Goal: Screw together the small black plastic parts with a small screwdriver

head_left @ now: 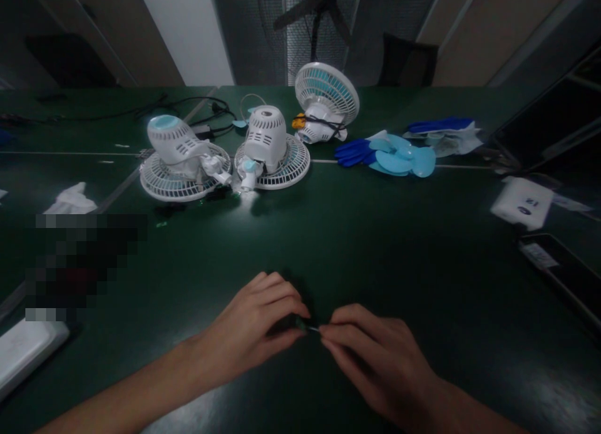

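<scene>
Near the front of the dark green table (291, 233), my left hand (263, 318) pinches a small dark green piece (300, 323) between thumb and fingers. My right hand (375, 352) is closed on a thin, light metallic piece (313, 329), whose tip meets the green piece. The rest of the thin piece is hidden in my fingers. Both hands are close together, with a small gap between the fingertips.
Two white fans (176, 152) (267, 146) lie grille down, and a third fan (323, 99) leans behind. Right of them are blue gloves (353, 152) and light blue blades (399, 155). A white box (523, 202) and black device (563, 274) lie right.
</scene>
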`<state>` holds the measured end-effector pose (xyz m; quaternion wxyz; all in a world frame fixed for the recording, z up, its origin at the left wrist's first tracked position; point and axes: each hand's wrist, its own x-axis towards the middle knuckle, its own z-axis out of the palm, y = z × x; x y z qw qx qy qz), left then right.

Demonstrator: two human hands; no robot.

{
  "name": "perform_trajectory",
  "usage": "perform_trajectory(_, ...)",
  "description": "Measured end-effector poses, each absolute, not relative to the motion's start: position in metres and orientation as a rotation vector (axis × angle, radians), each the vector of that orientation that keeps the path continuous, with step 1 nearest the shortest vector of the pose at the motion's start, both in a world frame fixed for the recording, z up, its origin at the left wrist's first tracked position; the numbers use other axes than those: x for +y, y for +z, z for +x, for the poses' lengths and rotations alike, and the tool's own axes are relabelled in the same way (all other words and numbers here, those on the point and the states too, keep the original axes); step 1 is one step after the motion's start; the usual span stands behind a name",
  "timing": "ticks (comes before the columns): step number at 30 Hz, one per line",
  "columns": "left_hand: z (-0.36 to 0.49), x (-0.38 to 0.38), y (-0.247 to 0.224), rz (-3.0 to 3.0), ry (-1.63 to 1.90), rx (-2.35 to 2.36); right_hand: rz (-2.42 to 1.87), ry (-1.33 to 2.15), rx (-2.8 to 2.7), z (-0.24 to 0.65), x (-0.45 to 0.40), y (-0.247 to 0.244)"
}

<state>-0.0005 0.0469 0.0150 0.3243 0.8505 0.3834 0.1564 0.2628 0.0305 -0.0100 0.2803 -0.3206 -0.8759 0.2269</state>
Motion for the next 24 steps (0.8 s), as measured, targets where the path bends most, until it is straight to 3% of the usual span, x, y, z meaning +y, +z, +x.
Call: perform_trajectory(24,-0.027,0.057,0.018,2.206,0.339,0.914,-0.873,0.622,-2.291,0.269,0.035,-0.005)
